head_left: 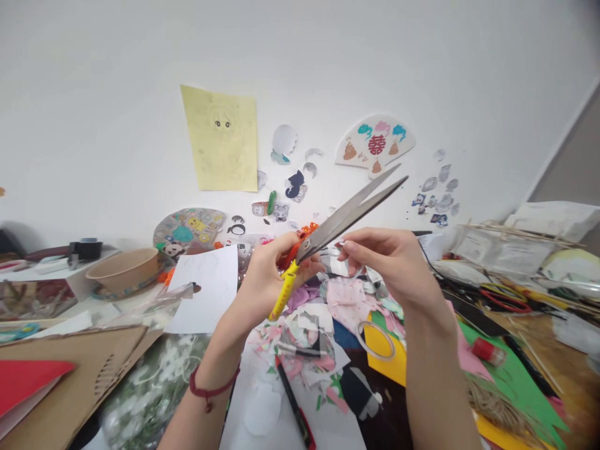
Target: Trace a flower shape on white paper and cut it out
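Observation:
A pair of scissors with a yellow and red handle is gripped in my left hand. The blades stand slightly apart and point up and to the right. My right hand is closed in a pinch just below the blades. Whatever lies between its fingertips is too small to make out. Beneath both hands is a heap of paper and fabric scraps, partly hidden by the hands. A black and red pen lies on a white sheet in front of me.
A roll of clear tape rests on yellow paper at centre right. Brown cardboard, a plastic bag and a tan bowl crowd the left. Green paper and twine lie right. Stickers and a painted fan hang on the wall.

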Demonstrator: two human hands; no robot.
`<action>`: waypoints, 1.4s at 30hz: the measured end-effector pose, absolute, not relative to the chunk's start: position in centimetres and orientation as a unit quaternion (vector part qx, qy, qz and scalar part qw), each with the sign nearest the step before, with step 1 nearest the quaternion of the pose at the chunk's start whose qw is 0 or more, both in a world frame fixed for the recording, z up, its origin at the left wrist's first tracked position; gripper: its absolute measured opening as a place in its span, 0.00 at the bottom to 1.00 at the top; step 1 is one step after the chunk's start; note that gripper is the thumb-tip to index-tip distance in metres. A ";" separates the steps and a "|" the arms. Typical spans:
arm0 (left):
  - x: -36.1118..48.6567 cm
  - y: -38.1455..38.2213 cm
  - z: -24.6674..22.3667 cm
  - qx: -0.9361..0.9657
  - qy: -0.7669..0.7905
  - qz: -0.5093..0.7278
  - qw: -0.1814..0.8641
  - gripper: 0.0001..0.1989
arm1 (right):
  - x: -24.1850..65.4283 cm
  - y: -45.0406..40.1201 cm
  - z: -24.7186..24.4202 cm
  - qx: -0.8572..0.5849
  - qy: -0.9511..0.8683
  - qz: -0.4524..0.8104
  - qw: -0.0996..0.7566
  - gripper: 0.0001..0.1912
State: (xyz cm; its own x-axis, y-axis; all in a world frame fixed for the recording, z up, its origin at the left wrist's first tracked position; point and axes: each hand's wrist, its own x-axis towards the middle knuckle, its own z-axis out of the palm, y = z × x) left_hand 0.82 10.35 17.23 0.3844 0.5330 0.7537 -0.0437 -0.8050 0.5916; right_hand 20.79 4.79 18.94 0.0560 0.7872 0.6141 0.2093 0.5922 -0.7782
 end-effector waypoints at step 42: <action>1.2 12.5 16.6 0.817 0.164 0.513 0.205 0.14 | 19.7 4.8 18.4 -0.434 -0.658 0.060 0.612 0.05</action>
